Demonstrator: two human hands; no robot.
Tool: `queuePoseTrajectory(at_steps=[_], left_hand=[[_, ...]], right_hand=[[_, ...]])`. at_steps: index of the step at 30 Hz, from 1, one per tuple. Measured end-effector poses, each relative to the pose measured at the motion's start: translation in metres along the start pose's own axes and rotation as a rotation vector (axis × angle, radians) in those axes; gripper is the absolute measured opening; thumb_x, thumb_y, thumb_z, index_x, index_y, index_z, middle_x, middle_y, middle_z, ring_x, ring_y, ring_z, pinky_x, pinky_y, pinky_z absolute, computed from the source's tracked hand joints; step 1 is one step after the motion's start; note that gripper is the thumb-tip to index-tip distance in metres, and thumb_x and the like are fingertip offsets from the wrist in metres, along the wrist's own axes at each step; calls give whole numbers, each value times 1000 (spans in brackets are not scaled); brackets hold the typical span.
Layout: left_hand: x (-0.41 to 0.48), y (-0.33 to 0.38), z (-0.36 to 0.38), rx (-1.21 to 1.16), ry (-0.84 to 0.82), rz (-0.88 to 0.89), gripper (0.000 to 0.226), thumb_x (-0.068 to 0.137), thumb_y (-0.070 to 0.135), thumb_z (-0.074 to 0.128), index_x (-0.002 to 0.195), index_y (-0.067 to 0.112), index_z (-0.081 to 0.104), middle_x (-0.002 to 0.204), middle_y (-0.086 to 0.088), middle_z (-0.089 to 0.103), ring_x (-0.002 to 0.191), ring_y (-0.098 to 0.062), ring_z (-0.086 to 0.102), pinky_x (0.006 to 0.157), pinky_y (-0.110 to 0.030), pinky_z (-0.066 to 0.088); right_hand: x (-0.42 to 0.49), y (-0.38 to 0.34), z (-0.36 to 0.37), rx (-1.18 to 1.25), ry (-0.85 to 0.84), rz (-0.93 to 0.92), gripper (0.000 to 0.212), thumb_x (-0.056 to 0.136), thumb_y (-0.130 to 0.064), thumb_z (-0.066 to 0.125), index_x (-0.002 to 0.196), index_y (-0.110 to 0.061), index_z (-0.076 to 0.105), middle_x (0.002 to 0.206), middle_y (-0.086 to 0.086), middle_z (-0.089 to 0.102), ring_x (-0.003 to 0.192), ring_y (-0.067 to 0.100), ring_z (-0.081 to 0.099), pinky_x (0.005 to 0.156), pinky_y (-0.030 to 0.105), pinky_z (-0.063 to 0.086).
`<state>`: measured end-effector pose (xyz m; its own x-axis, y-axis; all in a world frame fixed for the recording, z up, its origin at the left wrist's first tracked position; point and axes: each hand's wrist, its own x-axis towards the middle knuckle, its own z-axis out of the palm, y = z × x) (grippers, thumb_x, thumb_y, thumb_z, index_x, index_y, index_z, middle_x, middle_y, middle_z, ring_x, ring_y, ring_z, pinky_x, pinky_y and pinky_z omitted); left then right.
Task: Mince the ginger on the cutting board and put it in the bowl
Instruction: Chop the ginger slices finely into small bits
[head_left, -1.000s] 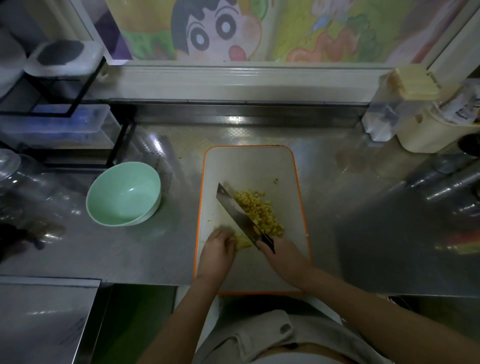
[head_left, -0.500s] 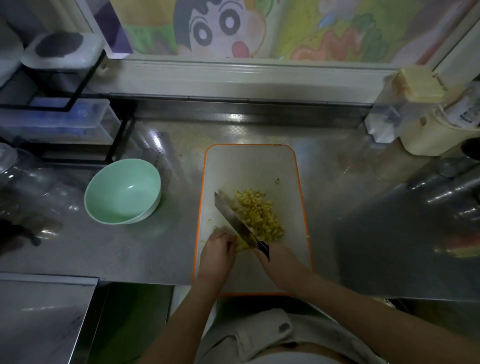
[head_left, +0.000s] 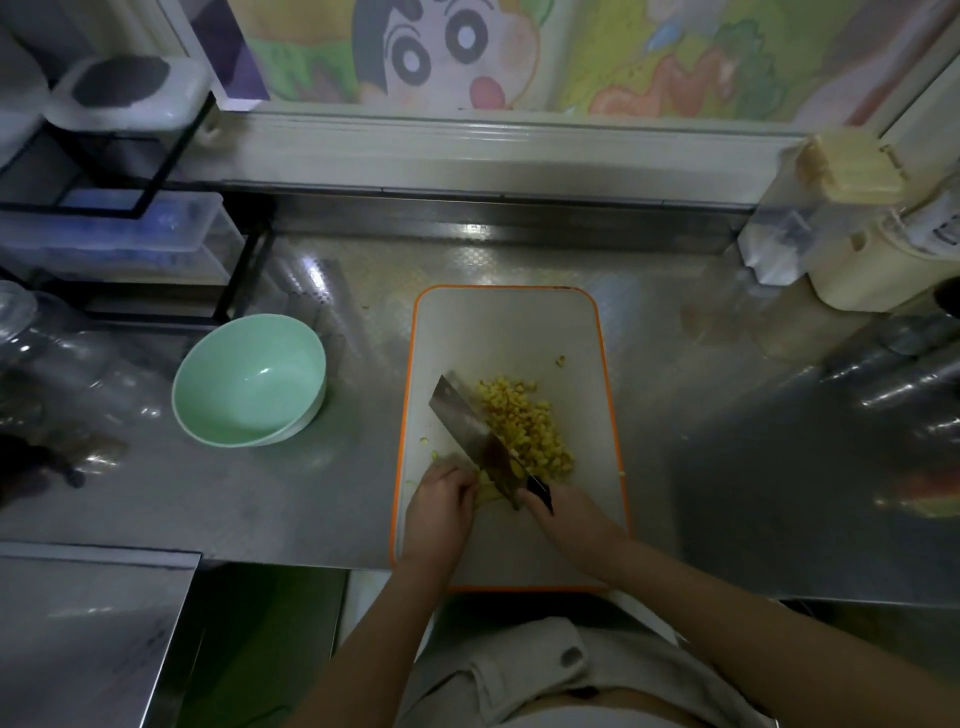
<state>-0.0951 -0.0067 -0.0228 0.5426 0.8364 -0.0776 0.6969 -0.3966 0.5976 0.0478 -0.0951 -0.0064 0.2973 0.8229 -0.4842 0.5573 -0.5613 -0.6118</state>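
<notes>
Dim, soft focus, glare on countertop (head_left: 478, 231)

A dimpled stainless-steel worktop (head_left: 727, 467) runs below a pale window sill (head_left: 493, 150), and above the sill hangs a bright cartoon picture (head_left: 467, 52) of a wide-eyed face. At the far left stands a black wire rack (head_left: 240, 278) holding a clear plastic drawer box (head_left: 130, 234) with bluish contents. A white lidded box with a dark top (head_left: 124, 93) sits on the rack's upper level. A clear glass jar (head_left: 62, 364) lies near the left edge. At the far right a clear container with a pale yellow lid (head_left: 810, 208) stands just beside a cream-coloured tub (head_left: 872, 270).
</notes>
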Motion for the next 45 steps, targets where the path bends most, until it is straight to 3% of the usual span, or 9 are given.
queuePoseTrajectory(at_steps=[9,15,20,28,33,36,38,43,45], left_hand=[[-1,3,-5,-26,-4,-13,17,87,6,57,98,5,70,101,-10,65,95,-23,57,73,-10,26],[-4,3,-6,-97,-18,-50,28,94,12,49,120,10,58,120,-8,59,111,-20,53,90,-15,32],[-9,0,-3,-35,-40,-56,21,88,7,55,106,7,65,111,-9,59,105,-21,52,84,-11,30],[-8,1,-6,-5,-8,-31,18,88,9,56,100,7,70,106,-8,62,96,-20,56,72,-8,25],[-7,2,-6,21,-7,-22,18,87,7,57,97,7,71,104,-8,63,94,-22,57,70,-10,26],[-5,0,-6,32,-13,-15,18,86,6,57,98,6,71,103,-8,63,94,-23,58,70,-11,26],[-5,0,-5,35,-13,-11,18,86,5,57,96,5,71,101,-9,64,93,-23,58,69,-11,26],[-6,-2,-3,31,-10,-9,16,84,4,59,92,6,72,96,-9,64,90,-23,58,69,-13,28],[-6,-2,-3,32,-13,-14,17,84,5,58,95,7,72,98,-9,64,91,-22,58,70,-12,27]], right_hand=[[-5,0,2,-4,75,-62,28,98,-36,42,86,-13,52,69,-5,48,59,9,45,50,20,30],[-11,-2,-5,63,88,-54,25,98,-34,44,82,-16,50,64,-10,45,57,4,43,48,18,31],[-21,-12,-8,47,50,-68,30,98,-30,44,69,-21,42,61,-7,42,53,3,40,48,15,34],[-22,-14,2,-9,50,-51,28,97,-34,44,87,-10,55,79,6,53,71,17,51,57,23,33],[-18,-15,6,-55,20,-10,30,98,-35,41,79,-13,44,65,-3,41,64,16,45,48,24,28],[-15,-16,12,-61,-3,20,37,99,-36,40,65,-23,35,60,-7,37,53,8,41,48,23,29],[-14,-17,14,-63,-4,49,37,99,-36,40,64,-26,32,61,-8,38,60,13,47,54,24,34],[-15,-16,20,-106,16,29,30,99,-35,39,93,-10,54,90,11,61,85,27,60,67,29,38],[-13,-13,15,-84,22,12,25,99,-34,41,91,-12,51,89,12,60,85,27,61,67,28,39]])
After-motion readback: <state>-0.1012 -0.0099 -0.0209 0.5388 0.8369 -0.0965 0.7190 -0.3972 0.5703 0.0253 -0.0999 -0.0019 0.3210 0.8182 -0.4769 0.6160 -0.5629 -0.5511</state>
